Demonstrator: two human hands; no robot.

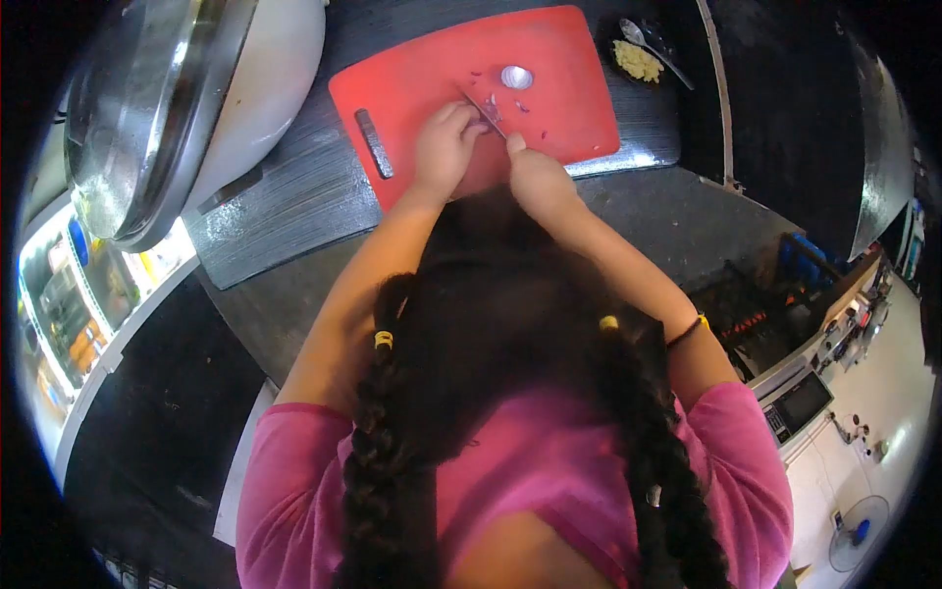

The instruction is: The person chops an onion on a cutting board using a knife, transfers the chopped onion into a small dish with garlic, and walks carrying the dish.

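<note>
My right hand (pixel 542 183) is closed round the handle of a knife (pixel 484 108), whose thin blade points up and left over a red cutting board (pixel 392 93). Left of the blade, my left hand (pixel 444 149) has its fingers curled down on the board, pressing a piece of purple onion that they mostly hide. Small purple onion bits (pixel 493 106) lie beside the blade, with a few more scattered around. Farther up the board rests a cut onion piece (pixel 516 77), pale with a purple rim, touched by neither hand.
A dark dish holds chopped yellowish food (pixel 638 61) with a metal spoon (pixel 655 51), right of the board. A large white vessel with a glass lid (pixel 147 108) stands at left. The dark table (pixel 285 201) has its near edge below the board.
</note>
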